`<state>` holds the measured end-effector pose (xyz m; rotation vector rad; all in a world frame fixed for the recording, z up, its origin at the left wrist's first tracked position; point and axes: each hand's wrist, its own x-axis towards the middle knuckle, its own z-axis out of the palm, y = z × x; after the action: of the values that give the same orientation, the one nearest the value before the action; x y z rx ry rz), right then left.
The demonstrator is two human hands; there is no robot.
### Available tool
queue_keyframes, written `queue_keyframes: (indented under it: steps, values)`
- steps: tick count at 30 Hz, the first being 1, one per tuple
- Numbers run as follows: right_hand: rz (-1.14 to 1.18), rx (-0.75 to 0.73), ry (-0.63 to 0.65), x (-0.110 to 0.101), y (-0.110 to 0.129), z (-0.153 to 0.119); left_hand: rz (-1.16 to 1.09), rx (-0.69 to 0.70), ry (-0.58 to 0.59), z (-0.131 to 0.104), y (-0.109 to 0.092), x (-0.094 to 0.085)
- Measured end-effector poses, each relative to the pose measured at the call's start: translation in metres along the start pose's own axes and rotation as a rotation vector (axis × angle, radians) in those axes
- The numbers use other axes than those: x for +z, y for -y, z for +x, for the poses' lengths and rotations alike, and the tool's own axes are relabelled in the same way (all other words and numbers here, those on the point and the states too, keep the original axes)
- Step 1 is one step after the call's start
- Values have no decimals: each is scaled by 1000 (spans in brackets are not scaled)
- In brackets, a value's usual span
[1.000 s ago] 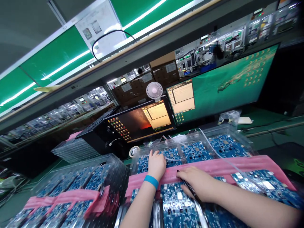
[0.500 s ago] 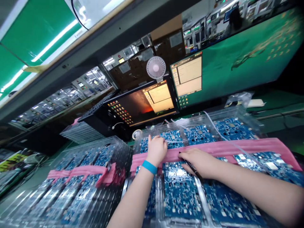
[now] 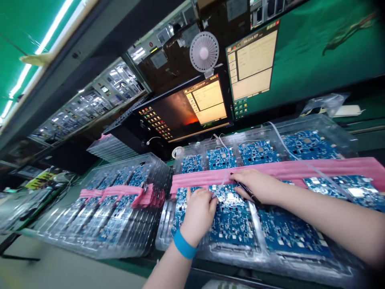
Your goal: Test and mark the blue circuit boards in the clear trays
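My left hand [image 3: 198, 210], fingers curled, pinches a thin white cable [image 3: 224, 182] over blue circuit boards [image 3: 231, 220] in a clear plastic tray [image 3: 255, 257]. My right hand [image 3: 260, 186], loosely closed, grasps a slim black pen [image 3: 247, 192] beside the pink strip [image 3: 279, 170].

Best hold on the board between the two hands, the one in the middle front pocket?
I'd pinch the board by its two side edges, near the front end, coming from above. It lies flat in the tray with parts all over its top face, and its far end meets the pink strip. The right hand probably needs to move off first.
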<state>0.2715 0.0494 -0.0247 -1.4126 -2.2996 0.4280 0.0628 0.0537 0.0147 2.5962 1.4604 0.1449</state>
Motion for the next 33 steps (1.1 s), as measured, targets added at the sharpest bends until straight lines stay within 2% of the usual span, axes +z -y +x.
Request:
queue_keyframes:
  steps: [7,24,33]
  values:
    - [19,-31,-3,-2,0,-1,15,1,48,1,2,3]
    - [14,-29,17,-2,-2,0,65,35,71,5,2,6]
    - [-21,-26,38,-5,1,0,165,89,147,13,-4,7]
